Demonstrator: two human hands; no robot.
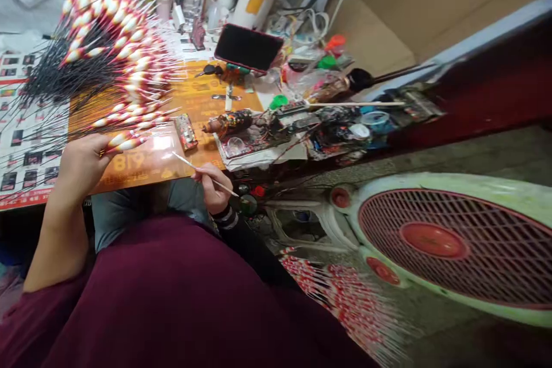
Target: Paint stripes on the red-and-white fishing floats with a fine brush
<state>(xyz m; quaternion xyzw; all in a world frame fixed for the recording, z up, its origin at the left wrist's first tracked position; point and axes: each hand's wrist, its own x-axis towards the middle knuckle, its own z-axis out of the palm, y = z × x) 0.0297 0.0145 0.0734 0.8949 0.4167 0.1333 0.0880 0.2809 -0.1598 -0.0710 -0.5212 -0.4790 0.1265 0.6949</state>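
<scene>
Above glossy card (142, 164), left hand (81, 167) holds floats (125, 141), right (211, 187) a brush (185, 162).

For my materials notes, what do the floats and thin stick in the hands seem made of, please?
The floats in the left hand show glossy red-and-white paint over a hidden core, perhaps wood or foam. The stick in the right hand looks like bare wood or bamboo, from its pale colour.

You see soft, moderately bright, even light across the bench, with weak shadows and a darker upper right corner. Note the white glare on the glossy orange board (161, 144). Expect edge distortion bending the round fan (431, 240) and blur on the red-and-white floats (340, 299) below.
</scene>
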